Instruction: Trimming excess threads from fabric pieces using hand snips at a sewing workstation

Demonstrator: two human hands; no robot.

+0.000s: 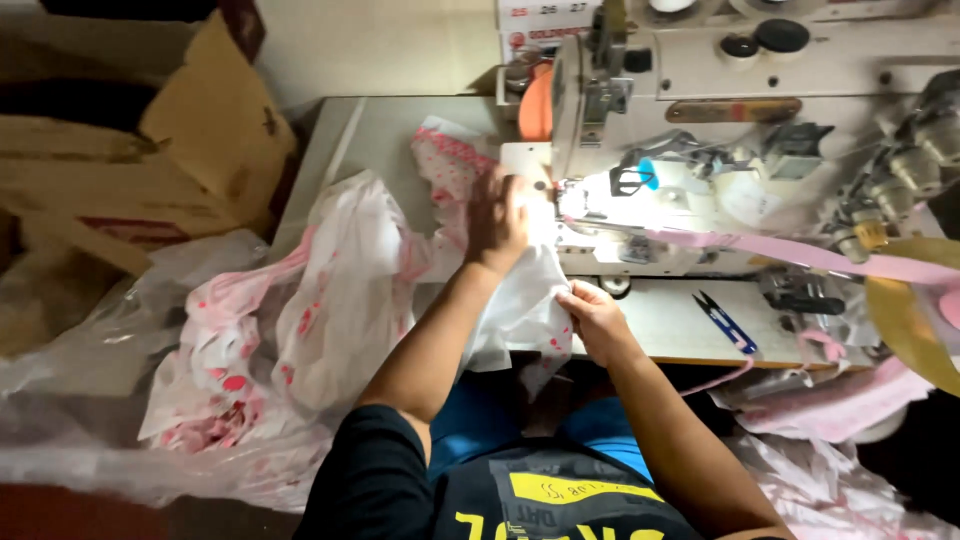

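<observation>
My left hand lies flat on a white fabric piece with pink print, pressing it against the bed of the cream sewing machine close to the needle area. My right hand pinches the near edge of the same fabric just in front of the machine. A pink binding tape runs from the right across the machine toward the needle.
A heap of white and pink printed pieces lies left of my arms on clear plastic. Cardboard boxes stand at far left. Blue thread snips rest on the table at right. More pink fabric hangs lower right.
</observation>
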